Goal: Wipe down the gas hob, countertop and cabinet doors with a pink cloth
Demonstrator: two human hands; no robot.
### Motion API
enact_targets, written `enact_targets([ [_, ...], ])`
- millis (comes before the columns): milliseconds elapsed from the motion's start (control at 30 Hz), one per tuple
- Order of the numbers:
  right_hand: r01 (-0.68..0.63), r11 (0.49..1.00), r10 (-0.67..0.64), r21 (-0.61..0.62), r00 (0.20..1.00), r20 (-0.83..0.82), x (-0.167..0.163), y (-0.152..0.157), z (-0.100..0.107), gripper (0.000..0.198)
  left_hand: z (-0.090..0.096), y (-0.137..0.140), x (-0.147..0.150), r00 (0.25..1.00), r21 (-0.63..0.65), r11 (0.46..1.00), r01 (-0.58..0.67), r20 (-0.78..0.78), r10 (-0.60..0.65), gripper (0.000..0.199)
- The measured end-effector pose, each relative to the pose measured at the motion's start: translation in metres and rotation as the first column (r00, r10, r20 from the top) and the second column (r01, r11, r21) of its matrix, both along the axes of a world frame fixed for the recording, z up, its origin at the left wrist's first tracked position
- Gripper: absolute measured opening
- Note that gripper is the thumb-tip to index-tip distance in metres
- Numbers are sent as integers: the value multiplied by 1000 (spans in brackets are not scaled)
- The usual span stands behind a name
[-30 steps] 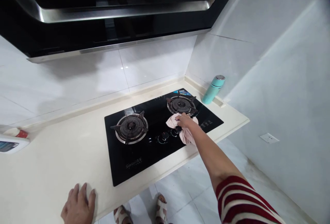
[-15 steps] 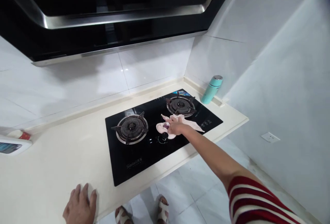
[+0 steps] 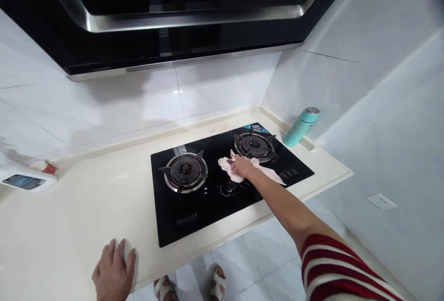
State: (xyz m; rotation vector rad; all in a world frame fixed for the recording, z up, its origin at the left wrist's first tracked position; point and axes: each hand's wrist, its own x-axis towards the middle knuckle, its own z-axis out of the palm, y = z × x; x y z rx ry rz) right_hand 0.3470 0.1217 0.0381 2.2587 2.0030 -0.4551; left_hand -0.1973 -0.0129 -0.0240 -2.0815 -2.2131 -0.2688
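Note:
My right hand [image 3: 243,166] grips a pale pink cloth [image 3: 268,173] and presses it on the black glass gas stove [image 3: 211,204], between the two burners. The cloth's loose end trails to the right across the glass. Just in front of the cloth is a control knob [image 3: 228,187]. The left burner [image 3: 186,171] and the right burner [image 3: 255,145] both have dark pan supports. My left hand [image 3: 114,271] lies flat on the cream countertop [image 3: 86,204] near its front edge, fingers apart, holding nothing.
A turquoise thermos [image 3: 301,127] stands in the right back corner. At the far left are a white bottle [image 3: 29,178] and a red and white cup [image 3: 45,167]. The black range hood [image 3: 194,44] hangs low over the stove. A wall socket [image 3: 380,201] is on the right wall.
My right hand has slid the cloth slightly back, away from the knob, which now shows more fully. The view has shifted a little; my left hand rests as before.

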Motion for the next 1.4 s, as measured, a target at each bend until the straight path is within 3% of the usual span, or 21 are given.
enact_targets([
  [133, 72, 995, -71, 71, 997, -22, 21, -2, -4, 28, 3, 1, 1, 1000, -14, 1000, 0, 13, 0, 54],
  [400, 114, 968, -108, 225, 993, -38, 57, -52, -17, 33, 8, 0, 4, 1000, -41, 999, -15, 26, 16, 56],
  [567, 246, 922, -255, 298, 967, -9, 59, -80, -27, 35, 7, -1, 3, 1000, -34, 999, -3, 6, 3, 55],
  [767, 426, 843, -436, 329, 899, -46, 40, -110, -47, 39, 3, 0, 2, 1000, -30, 1000, 5, -5, -5, 55],
  [900, 447, 828, -449, 338, 890, -78, 41, -116, -51, 39, 1, 0, 1, 1000, -29, 1000, 3, -5, -3, 56],
  [1100, 390, 857, -379, 337, 920, -99, 61, -123, -44, 30, 3, 0, 2, 1000, -30, 1000, -1, 4, 2, 54],
  [1233, 418, 828, -426, 372, 902, -66, 38, -133, -46, 27, 4, 0, 4, 1000, -14, 1000, 7, -5, -7, 56],
  [1400, 463, 785, -493, 412, 869, -38, -21, -156, -50, 30, 6, -1, 5, 1000, -57, 998, -9, -12, 8, 56],
])
